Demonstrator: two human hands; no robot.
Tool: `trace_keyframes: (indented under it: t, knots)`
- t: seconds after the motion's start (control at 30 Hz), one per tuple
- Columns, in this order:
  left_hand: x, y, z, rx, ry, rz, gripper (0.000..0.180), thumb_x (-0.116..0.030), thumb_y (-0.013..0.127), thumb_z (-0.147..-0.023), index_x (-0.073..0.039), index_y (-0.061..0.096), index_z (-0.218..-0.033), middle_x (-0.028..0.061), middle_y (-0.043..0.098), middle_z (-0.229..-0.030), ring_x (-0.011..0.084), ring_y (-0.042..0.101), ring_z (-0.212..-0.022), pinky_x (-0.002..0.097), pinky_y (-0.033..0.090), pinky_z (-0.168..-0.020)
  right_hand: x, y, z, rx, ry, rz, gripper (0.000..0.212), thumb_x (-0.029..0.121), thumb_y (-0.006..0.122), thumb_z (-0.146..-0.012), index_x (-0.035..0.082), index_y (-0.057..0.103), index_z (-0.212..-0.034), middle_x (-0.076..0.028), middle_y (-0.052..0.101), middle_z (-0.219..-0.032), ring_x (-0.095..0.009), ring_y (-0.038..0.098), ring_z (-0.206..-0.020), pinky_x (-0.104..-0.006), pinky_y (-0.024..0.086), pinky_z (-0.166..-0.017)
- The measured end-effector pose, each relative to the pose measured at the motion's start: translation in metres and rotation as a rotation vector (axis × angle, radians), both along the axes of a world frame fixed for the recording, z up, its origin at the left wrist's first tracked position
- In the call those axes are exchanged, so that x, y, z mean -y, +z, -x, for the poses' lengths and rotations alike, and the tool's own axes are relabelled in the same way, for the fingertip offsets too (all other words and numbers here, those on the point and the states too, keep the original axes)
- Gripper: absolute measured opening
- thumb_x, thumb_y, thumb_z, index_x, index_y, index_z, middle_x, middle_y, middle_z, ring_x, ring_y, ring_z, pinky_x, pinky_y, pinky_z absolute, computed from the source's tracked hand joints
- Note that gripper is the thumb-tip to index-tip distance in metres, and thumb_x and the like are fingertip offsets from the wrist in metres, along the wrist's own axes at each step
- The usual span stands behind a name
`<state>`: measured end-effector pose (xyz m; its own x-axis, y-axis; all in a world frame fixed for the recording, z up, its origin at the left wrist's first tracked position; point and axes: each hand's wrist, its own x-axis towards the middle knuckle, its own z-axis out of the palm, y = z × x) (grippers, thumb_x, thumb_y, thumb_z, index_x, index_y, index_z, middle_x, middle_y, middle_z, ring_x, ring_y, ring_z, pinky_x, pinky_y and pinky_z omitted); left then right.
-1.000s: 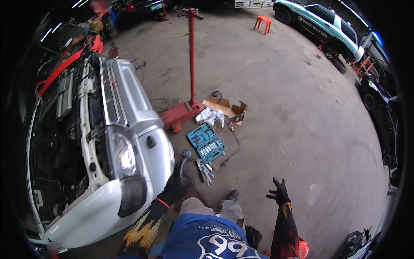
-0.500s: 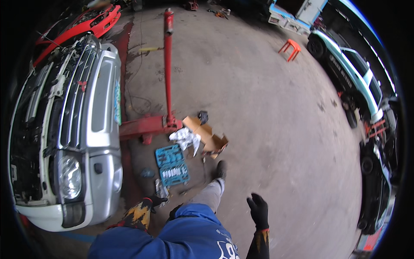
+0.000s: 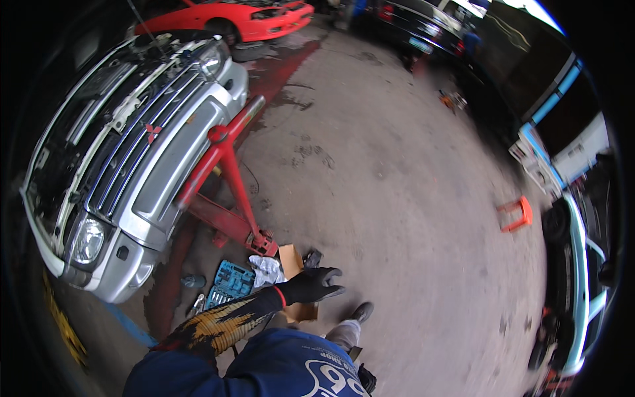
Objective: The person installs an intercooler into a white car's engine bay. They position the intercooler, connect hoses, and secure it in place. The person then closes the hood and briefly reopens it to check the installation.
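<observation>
My left hand (image 3: 313, 285), in a black glove with a red cuff, reaches forward over the floor. It holds nothing; its fingers are loosely bent, with a gap between them. A flame-patterned sleeve (image 3: 221, 324) covers that forearm. Below the hand in the picture lies an open brown cardboard box (image 3: 291, 259), partly hidden by the glove. Beside it are a crumpled white plastic bag (image 3: 266, 270) and an open blue tool case (image 3: 231, 281) with sockets. A dark shape (image 3: 366, 378) shows beside my blue shirt (image 3: 284, 360); whether it is my right glove or a shoe I cannot make out.
A red floor jack (image 3: 225, 215) with a raised T-handle stands at a silver-and-white vehicle front (image 3: 149, 162) on the left. Farther off are a red car (image 3: 264, 23) and a dark vehicle (image 3: 410, 26). An orange stool (image 3: 517, 215) stands right, near a light-blue car (image 3: 579, 264).
My view has swung and shifted forward, nearer the jack handle. My left hand has moved from low beside me to out in front. My right hand no longer shows plainly at lower right.
</observation>
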<state>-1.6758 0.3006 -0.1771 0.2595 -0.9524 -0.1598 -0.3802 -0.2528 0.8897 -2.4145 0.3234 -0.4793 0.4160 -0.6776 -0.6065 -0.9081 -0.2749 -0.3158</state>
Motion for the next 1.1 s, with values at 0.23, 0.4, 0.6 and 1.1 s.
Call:
trace_keyframes:
  t: [0.23, 0.4, 0.6, 1.1]
  knots:
    - [0.057, -0.181, -0.077, 0.052, 0.764, -0.255, 0.047, -0.046, 0.064, -0.094, -0.004, 0.065, -0.115, 0.0177, 0.071, -0.092, 0.0284, 0.07, -0.091, 0.0399, 0.053, -0.078, 0.512, 0.009, -0.181, 0.268, -0.539, -0.137, 0.031, 0.031, 0.061, -0.096, 0.011, 0.059, -0.121, -0.008, 0.059, -0.075, -0.026, 0.057, -0.065, -0.0419, 0.049, -0.056]
    - [0.009, -0.241, -0.003, 0.245, 0.509, -0.719, 0.033, -0.042, 0.065, -0.094, -0.012, 0.069, -0.107, 0.012, 0.069, -0.076, 0.0246, 0.069, -0.07, 0.0426, 0.053, -0.065, 0.841, 0.08, -0.44, 0.138, 0.105, 0.29, 0.044, 0.04, 0.068, -0.095, 0.01, 0.055, -0.066, -0.001, 0.044, -0.05, -0.017, 0.04, -0.036, -0.0342, 0.037, -0.035]
    - [0.013, -0.215, 0.097, -0.777, 1.405, -1.01, 0.048, -0.051, 0.06, -0.095, -0.005, 0.07, -0.087, 0.0119, 0.066, -0.064, 0.0219, 0.064, -0.052, 0.0376, 0.053, -0.055, 0.925, 0.149, -0.876, 0.419, 0.434, 0.232, 0.048, 0.033, 0.061, -0.099, 0.001, 0.055, -0.064, -0.016, 0.055, -0.06, -0.032, 0.049, -0.057, -0.0481, 0.038, -0.057]
    - [0.118, -0.041, -0.342, 0.197, 1.776, -0.157, 0.041, -0.034, 0.071, -0.093, -0.009, 0.063, -0.126, 0.009, 0.071, -0.085, 0.0246, 0.069, -0.077, 0.0377, 0.053, -0.067, 0.408, 0.253, -1.404, 1.066, 1.293, -0.203, 0.046, 0.024, 0.076, -0.09, 0.001, 0.059, -0.125, -0.016, 0.062, -0.122, -0.034, 0.058, -0.115, -0.0436, 0.048, -0.097]
